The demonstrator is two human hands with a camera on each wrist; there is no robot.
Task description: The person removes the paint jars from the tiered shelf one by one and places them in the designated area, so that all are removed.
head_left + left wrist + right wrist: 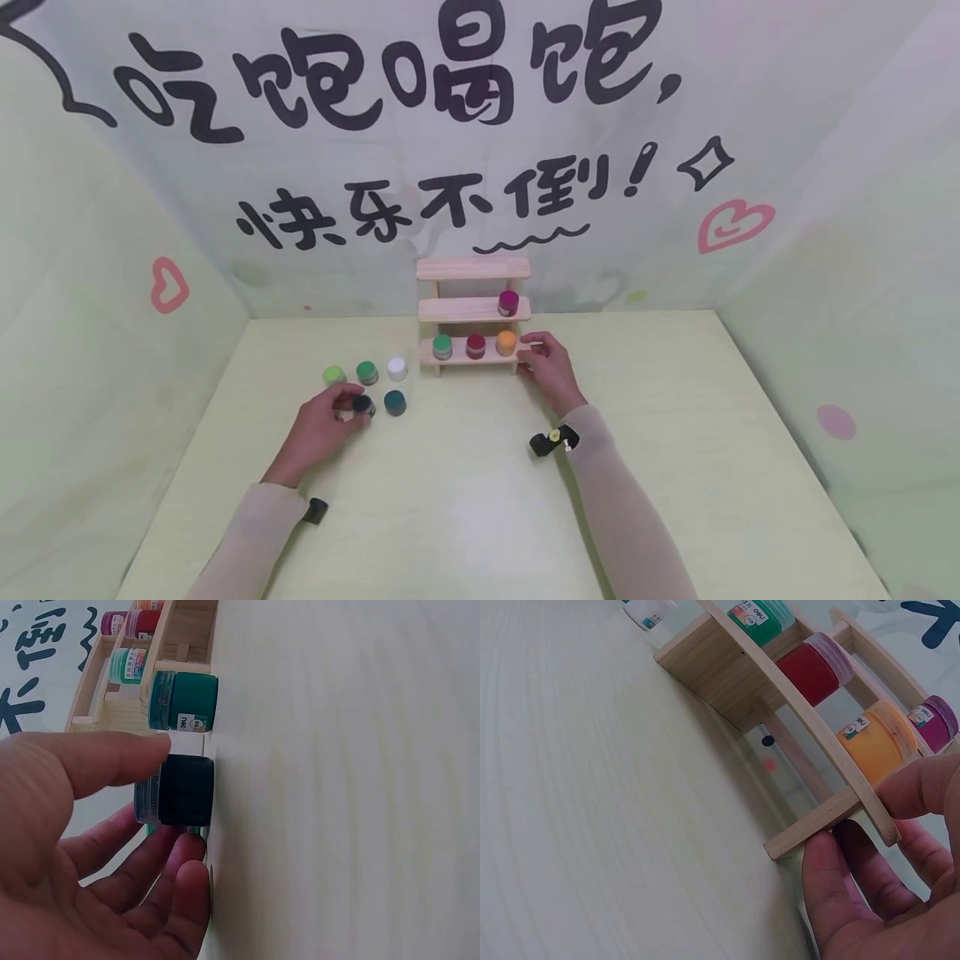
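On the left of the table my left hand holds a small dark paint jar, thumb on one side and fingers curled about the other. The jar stands at the table surface. My right hand grips the right end of the bottom step of a three-step wooden display rack, thumb above the board and fingers beneath. Along that step stand a green jar, a red jar and an orange jar. A purple jar occupies the middle step's right end.
Near the left hand stand a teal jar, a white-topped jar, a green jar and a light green jar. Behind the rack hangs a white cloth with black lettering. Cloth walls also flank the table.
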